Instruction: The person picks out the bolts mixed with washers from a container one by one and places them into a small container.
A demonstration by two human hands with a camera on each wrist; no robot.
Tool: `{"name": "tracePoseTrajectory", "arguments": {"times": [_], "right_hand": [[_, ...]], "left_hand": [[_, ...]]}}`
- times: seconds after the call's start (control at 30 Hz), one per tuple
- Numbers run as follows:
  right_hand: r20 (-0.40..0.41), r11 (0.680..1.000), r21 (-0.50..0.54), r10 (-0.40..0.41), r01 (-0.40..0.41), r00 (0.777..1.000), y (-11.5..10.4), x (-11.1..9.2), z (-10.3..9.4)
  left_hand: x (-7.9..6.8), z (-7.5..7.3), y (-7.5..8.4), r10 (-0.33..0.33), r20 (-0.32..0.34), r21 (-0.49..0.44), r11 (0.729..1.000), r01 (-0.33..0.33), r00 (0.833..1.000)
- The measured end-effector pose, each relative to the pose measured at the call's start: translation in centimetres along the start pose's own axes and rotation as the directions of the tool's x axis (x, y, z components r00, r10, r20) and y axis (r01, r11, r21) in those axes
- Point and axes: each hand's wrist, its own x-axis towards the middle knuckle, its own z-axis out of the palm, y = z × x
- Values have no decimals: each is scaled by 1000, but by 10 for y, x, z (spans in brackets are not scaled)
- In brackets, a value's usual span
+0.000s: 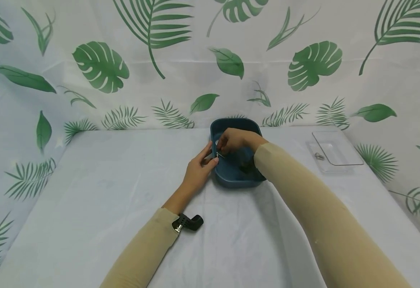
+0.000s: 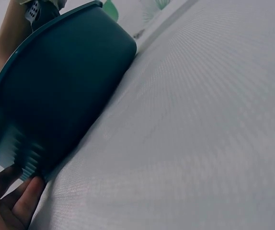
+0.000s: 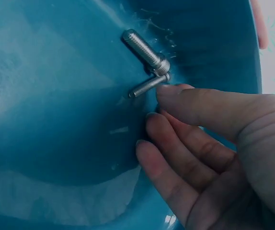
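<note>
Inside a blue plastic bin (image 1: 237,184) are two silver bolts, a thick threaded bolt (image 3: 144,48) and a thinner bolt (image 3: 147,86), lying against each other near the left wall. My right hand (image 1: 233,140) reaches into the bin with fingers loosely bent. Its thumb tip (image 3: 168,93) is at the thinner bolt's head, and whether it touches is hard to tell. Outside the left wall, my left hand (image 1: 197,170) rests against the bin, thumb at the rim. In the left wrist view its fingers (image 2: 29,196) touch the bin's lower corner; some are hidden.
To the right on the white cloth (image 1: 131,180) stands a clear plastic box (image 1: 334,170), with small metal pieces (image 1: 319,156) in it. A patterned cloth backdrop (image 1: 181,60) rises just behind the bin. A dark object in the bin, near the right forearm, is unclear.
</note>
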Motion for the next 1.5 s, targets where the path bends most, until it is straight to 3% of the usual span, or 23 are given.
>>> {"name": "tracePoseTrajectory", "arguments": {"times": [0.5,1.0,1.17,1.5], "right_hand": [[-65,999,-38,1,-4,998,4,13,7],[4,975,-204,-95,94,995,8,3,0],[-28,967,-230,-115,105,993,15,-14,-7],[-36,976,-190,-117,108,992,33,-58,-30]], "left_hand": [[1,0,3,-26,0,-1,1000,26,1000],[0,0,3,-9,5,-9,1000,9,1000],[0,3,1,-1,7,3,1000,1,1000],[-2,2,2,-11,5,-1,1000,11,1000]]}}
